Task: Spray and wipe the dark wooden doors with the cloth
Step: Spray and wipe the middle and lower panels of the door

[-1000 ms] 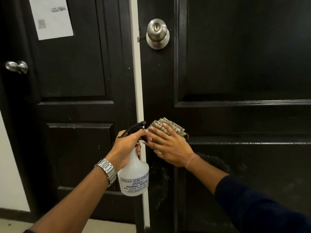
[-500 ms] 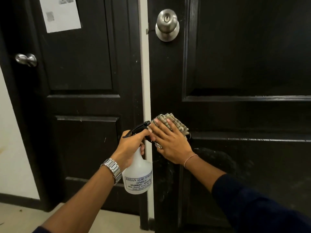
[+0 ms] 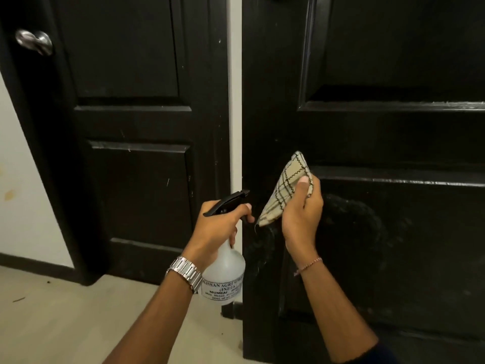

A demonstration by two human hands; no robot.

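Two dark wooden panelled doors fill the view: the left door (image 3: 131, 61) and the nearer right door (image 3: 393, 143). My left hand (image 3: 220, 227) grips the neck of a clear spray bottle (image 3: 225, 271) with a black trigger head, its nozzle pointing at the right door's edge. My right hand (image 3: 301, 214) pinches a folded beige checked cloth (image 3: 286, 187), lifted a little off the right door. Wet smears show on the lower panel of the right door, beside and below the cloth.
A silver knob (image 3: 34, 42) sits on the left door at the upper left. A white frame strip (image 3: 235, 88) separates the doors. A white wall (image 3: 23, 193) with a dark skirting stands at the left. Pale floor (image 3: 65, 316) lies below.
My right hand has lifted the cloth off the right door and now holds it folded, thumb on top. The view has tilted down, so the right door's knob is out of sight.
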